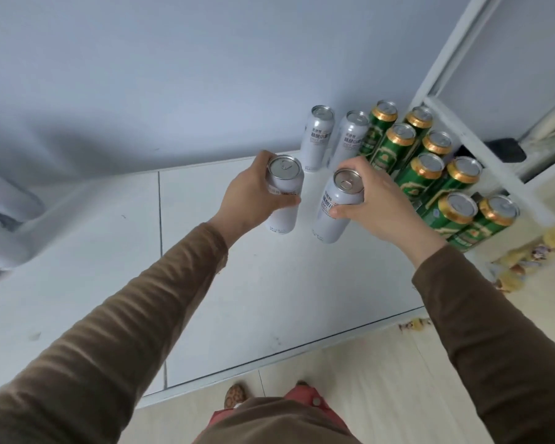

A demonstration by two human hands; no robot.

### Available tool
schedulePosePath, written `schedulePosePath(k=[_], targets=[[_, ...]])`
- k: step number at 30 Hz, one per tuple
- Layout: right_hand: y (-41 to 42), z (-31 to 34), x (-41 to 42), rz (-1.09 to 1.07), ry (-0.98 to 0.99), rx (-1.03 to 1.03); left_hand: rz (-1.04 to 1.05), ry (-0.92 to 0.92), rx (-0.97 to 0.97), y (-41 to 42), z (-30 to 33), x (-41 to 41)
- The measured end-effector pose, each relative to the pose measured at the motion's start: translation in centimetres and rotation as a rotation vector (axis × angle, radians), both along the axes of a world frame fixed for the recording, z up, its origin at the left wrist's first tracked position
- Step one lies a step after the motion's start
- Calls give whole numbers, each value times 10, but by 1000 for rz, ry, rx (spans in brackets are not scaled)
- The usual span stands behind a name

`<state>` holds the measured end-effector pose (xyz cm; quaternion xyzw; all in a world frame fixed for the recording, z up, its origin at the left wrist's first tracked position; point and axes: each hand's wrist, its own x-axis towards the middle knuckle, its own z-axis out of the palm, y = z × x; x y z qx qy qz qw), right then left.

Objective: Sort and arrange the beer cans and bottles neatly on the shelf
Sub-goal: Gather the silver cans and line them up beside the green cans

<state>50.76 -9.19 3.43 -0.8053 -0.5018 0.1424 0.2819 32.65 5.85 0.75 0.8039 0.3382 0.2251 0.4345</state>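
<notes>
Two white cans, one clasped in your left hand [249,193] and one in your right hand [377,200], stand upright on the shelf [269,283], probably to extend the white row beside the green cans [430,174].

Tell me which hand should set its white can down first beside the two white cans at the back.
Right hand, probably. Its white aluminium can sits directly before the two upright white cans by the wall, beside the green cans; the left hand holds its can farther out.

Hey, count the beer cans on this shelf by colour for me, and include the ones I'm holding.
White cans: 4, one in the left hand, one in the right hand
Green cans: 8
Total: 12
</notes>
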Motion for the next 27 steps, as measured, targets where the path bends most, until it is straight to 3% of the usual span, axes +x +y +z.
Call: schedulePosePath(k=[14,27], targets=[[54,-2,142,193,-332,-192,140,97,5,11,-23,156],[66,-14,173,252,-294,-220,158,139,-47,19,-30,193]])
